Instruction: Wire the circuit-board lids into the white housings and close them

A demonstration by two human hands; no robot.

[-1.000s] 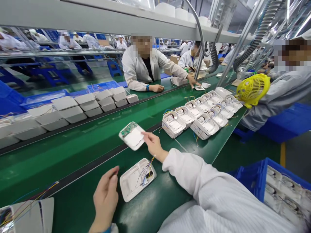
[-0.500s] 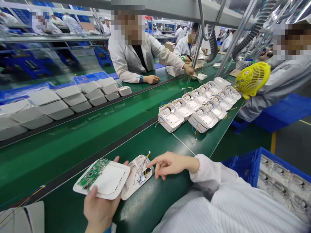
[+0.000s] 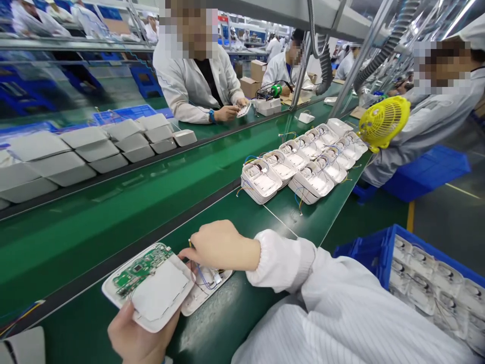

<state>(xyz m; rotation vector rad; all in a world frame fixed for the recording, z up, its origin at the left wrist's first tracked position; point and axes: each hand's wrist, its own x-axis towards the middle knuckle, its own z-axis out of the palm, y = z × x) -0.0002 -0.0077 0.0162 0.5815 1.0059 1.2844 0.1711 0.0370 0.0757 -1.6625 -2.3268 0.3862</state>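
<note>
My left hand (image 3: 131,337) grips a white panel with a green circuit board (image 3: 149,284) by its near edge, holding it tilted above the green bench (image 3: 235,323). Beside it on the bench lies a white open shell (image 3: 206,289) with thin coloured wires (image 3: 200,277) rising from it. My right hand (image 3: 220,246) is curled over that shell, its fingers pinched on the wires at the panel's right edge.
Two rows of white wired shells (image 3: 299,169) lie further along the bench. A green conveyor (image 3: 113,202) runs on the left, with white boxes (image 3: 98,149) behind. A blue crate of parts (image 3: 432,283) sits at my right. A yellow fan (image 3: 382,124) and seated workers are beyond.
The panel moved from my right hand on the conveyor into my left hand, near the shell. My right hand came back and closed on the shell's wires.
</note>
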